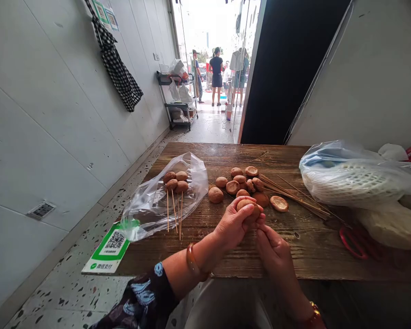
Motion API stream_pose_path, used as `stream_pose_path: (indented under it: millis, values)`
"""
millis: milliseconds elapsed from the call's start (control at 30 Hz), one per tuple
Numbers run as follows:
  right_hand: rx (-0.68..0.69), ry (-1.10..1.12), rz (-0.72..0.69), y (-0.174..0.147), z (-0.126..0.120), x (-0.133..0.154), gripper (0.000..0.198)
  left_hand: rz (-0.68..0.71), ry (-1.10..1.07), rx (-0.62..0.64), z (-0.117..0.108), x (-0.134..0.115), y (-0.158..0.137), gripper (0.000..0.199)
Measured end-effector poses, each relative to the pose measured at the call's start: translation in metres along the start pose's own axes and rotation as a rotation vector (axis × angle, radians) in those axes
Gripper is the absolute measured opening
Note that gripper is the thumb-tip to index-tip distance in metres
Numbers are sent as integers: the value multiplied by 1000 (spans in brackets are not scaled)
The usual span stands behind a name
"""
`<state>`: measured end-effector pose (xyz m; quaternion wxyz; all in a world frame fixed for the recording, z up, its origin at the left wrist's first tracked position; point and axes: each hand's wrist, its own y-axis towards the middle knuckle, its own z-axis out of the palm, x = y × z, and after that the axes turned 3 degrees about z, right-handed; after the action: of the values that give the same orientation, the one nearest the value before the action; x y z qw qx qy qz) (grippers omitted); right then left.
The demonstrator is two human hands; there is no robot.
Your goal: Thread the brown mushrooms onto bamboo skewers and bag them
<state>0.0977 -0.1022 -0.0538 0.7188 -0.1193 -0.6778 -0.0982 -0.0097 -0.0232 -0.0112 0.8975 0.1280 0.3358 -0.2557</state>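
Observation:
My left hand [232, 225] is closed around a brown mushroom cap [248, 210] above the table's middle. Close against its underside, my right hand [276, 250] is pinched; whatever lies between its fingers is hidden. Loose mushrooms [240, 179] are heaped just beyond my hands, some with their pale undersides up. One upturned mushroom [279, 204] sits to the right of the heap. Thin wooden skewers [296, 197] lie in a bundle to the right. On the left, several mushrooms [181, 186] on sticks rest on a clear plastic bag [146, 210], stick ends toward me.
A dark wooden table [222, 260] carries everything. At its right are a plastic bag of white netted stuff [356, 173] and red-handled scissors [352, 246]. A QR-code card [111, 249] lies at the left front corner. Beyond stand a trolley [179, 105] and people [216, 68] near the doorway.

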Motion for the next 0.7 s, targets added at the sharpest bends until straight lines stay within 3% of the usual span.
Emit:
stream_pose_path:
  millis: [267,433,533,700]
  values:
    - [86,85,31,4,3,-4,42,-28,62,-4,2,-8,1,39]
    - [121,-77,-9,-2,4,2,41,66,115,-62,0,-19,3,46]
    - [150,-117,-10,-4,4,7,43,101,55,-81,-4,-25,6,47]
    - [99,-27,59,-4,4,8,48,17,-106,-48,-12,-30,11,45]
